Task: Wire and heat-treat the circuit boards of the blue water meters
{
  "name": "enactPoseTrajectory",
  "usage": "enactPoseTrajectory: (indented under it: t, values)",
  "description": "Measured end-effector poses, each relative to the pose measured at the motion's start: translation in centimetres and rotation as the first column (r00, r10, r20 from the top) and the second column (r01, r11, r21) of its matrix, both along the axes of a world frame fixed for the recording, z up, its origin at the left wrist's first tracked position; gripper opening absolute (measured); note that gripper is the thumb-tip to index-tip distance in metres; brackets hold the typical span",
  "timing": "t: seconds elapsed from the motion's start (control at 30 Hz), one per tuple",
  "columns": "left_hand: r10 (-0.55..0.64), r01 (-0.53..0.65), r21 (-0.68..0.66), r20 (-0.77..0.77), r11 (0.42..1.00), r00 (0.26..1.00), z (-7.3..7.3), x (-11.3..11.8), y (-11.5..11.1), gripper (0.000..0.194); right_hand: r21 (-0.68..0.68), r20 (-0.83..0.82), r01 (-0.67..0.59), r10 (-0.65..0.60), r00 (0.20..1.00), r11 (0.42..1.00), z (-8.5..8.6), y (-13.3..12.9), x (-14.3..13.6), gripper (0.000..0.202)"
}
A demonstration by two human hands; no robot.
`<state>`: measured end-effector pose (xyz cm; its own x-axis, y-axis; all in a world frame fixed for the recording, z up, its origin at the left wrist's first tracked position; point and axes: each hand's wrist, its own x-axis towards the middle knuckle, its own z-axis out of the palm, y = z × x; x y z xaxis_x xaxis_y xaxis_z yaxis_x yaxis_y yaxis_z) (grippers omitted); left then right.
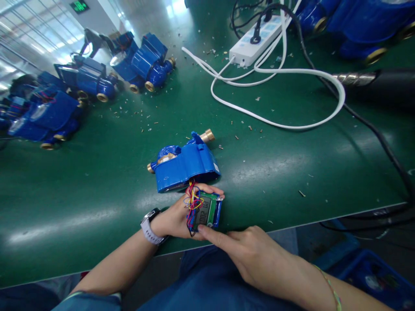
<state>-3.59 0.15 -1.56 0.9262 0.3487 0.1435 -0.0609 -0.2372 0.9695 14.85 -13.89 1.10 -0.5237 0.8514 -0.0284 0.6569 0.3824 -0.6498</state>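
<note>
My left hand (175, 219) holds a green circuit board with a grey LCD display (203, 211), which shows dark characters. It sits in a blue frame, with the palm behind it. A tangle of red, yellow and blue wires (193, 203) runs from the board toward a blue water meter (188, 166) lying just beyond. This meter has brass threaded ends, and its housing is open on the near side. My right hand (249, 250) touches the board's near edge with its stretched index fingertip. The other fingers are loosely curled, and nothing shows in them.
Several blue meters (142, 65) stand at the far left, more (363, 26) at the far right. A white power strip (256, 41) and looped white cable (253, 113) lie beyond. A black cable (366, 123) runs down the right side. Small scraps litter the green table (97, 190).
</note>
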Motion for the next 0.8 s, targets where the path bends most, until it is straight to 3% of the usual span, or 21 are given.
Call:
enactPoseTrajectory:
  t: [0.1, 0.23, 0.5, 0.8]
  values:
    - [0.012, -0.012, -0.026, 0.003, 1.000, 1.000, -0.1, 0.1, -0.3, 0.082, -0.099, -0.140, 0.048, -0.062, 0.988, 0.994, 0.2, 0.1, -0.1, 0.059]
    - [0.009, -0.009, -0.043, -0.001, 0.999, 1.000, 0.2, 0.1, -0.5, 0.087, -0.146, -0.110, 0.050, -0.067, 0.992, 0.988, 1.9, 0.5, 1.2, 0.054]
    - [-0.013, 0.015, 0.027, -0.047, 1.000, 0.999, 0.4, 0.1, -0.3, 0.084, -0.036, 0.164, -0.093, 0.097, 0.982, 0.995, 3.8, 1.2, 2.8, 0.066]
    - [-0.018, 0.019, 0.013, -0.059, 1.000, 0.998, 0.5, 0.0, -0.2, 0.083, 0.073, 0.237, -0.125, 0.104, 0.966, 0.989, 4.0, 1.6, 2.4, 0.072]
